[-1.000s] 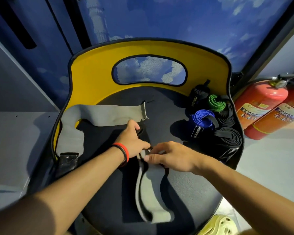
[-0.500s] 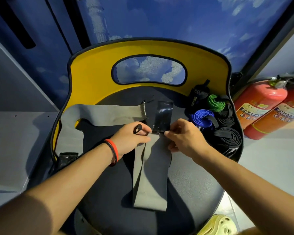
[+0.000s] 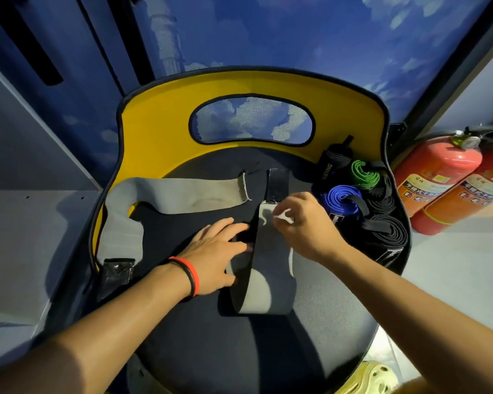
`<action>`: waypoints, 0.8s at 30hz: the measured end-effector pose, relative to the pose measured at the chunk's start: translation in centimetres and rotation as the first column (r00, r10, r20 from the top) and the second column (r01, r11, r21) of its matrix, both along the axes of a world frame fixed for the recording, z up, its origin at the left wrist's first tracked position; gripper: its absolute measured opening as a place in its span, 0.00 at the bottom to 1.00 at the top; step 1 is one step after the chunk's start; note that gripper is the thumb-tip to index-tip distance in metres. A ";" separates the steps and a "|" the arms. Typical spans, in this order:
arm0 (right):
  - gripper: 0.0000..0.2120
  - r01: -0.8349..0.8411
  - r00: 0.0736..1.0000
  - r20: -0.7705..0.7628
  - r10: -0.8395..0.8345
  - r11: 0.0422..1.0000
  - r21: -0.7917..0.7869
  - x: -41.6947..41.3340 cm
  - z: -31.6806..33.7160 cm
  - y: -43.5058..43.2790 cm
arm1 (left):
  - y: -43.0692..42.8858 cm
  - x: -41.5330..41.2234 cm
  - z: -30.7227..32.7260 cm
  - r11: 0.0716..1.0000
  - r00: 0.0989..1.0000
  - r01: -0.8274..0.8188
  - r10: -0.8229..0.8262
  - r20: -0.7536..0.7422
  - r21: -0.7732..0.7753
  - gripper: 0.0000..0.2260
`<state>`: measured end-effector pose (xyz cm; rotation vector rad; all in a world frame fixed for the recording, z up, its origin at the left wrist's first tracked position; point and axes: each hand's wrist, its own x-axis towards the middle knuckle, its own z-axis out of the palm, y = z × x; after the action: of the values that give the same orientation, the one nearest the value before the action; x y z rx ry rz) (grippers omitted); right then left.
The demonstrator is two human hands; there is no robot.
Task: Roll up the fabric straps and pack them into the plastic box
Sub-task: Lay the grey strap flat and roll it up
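A wall printed with blue sky and clouds is recorded beyond the fingers. A yellow-backed chair (dark seat, oval cut-out) is placed before it. Right of the fingers, two red fire extinguishers are stood on grey floor.

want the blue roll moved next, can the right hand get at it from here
Probably yes: the blue roll lies beside the right hand, uncovered save a black strap tail across it. But that hand pinches the end of the grey strap and must let go first.
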<state>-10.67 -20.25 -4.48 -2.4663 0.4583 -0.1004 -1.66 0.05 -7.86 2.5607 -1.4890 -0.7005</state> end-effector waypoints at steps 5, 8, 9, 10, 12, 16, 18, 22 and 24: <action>0.19 -0.514 0.771 -0.513 0.378 0.845 -0.150 -1.1 0.6 1.9 | 0.3 0.3 0.1 1.000 1.000 0.017 -0.017 0.011 -0.018 0.30; 0.29 -0.537 0.635 -0.702 0.323 0.838 -0.099 -1.4 0.1 1.8 | 0.4 0.1 0.1 0.998 0.998 0.057 -0.057 -0.006 0.019 0.36; 0.30 -0.520 0.644 -0.704 0.299 0.846 -0.117 -1.3 -0.1 1.5 | 0.5 0.1 0.0 0.998 0.998 0.055 -0.055 -0.020 0.030 0.38; 0.30 -0.499 0.662 -0.696 0.278 0.857 -0.132 -1.0 -0.2 1.1 | 0.6 0.0 -0.2 0.998 0.998 0.054 -0.053 -0.031 0.039 0.41; 0.31 -0.466 0.698 -0.674 0.244 0.869 -0.168 -0.3 -0.7 0.3 | 0.7 -0.5 -0.5 0.997 0.998 0.059 -0.056 -0.041 0.052 0.44; 0.30 -0.446 0.786 -0.580 0.216 0.848 -0.288 0.5 -2.5 -0.4 | 0.6 -1.8 -0.9 0.998 0.999 0.034 -0.035 0.016 0.044 0.44; 0.29 -0.420 0.830 -0.519 0.203 0.840 -0.344 0.6 -2.8 -0.1 | 0.4 -2.6 -1.1 1.000 0.994 0.009 -0.008 0.106 -0.016 0.34; 0.21 -0.316 0.895 -0.423 0.139 0.868 -0.384 0.4 -0.8 0.6 | -0.1 -2.7 -1.8 0.982 0.989 -0.079 0.098 0.106 -0.174 0.12; 0.25 -0.298 0.910 -0.389 0.146 0.882 -0.366 -0.1 1.4 0.8 | -0.5 -2.1 -1.3 0.957 0.980 -0.198 0.196 -0.032 -0.213 0.12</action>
<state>-10.78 -19.48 -3.09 -2.9602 0.3130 0.3882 -3.80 -0.46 -9.14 2.4885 -1.2087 -0.4965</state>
